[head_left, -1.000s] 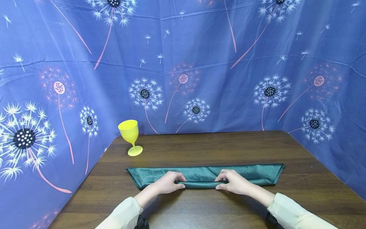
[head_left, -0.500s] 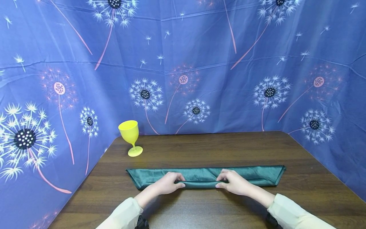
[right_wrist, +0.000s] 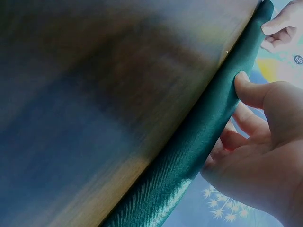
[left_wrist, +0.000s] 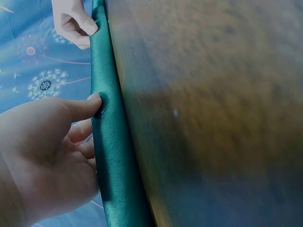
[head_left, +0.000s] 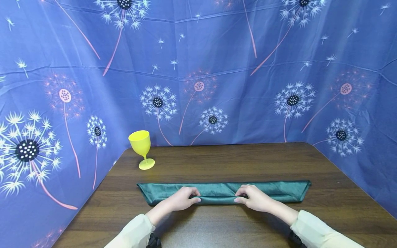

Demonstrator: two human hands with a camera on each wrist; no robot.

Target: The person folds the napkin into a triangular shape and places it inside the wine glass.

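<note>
A dark green satiny cloth (head_left: 217,187) lies as a long strip across the table, its near edge rolled into a thick fold. My left hand (head_left: 183,198) pinches that roll left of its middle, thumb on the near side and fingers over the top. To the right, my right hand (head_left: 252,197) pinches the same roll in the same way, with a stretch of cloth between the two hands. In the left wrist view the thumb presses the smooth roll (left_wrist: 111,127); the right wrist view shows the roll (right_wrist: 189,137) under the other thumb. Some fingertips are hidden behind the cloth.
A yellow plastic goblet (head_left: 140,146) stands upright at the back left of the brown wooden table (head_left: 229,158). A blue curtain (head_left: 242,96) with a dandelion print hangs behind the table and along both its sides.
Both hands stay on the roll almost unmoved. The right end of the cloth has shifted very slightly toward the near right.
</note>
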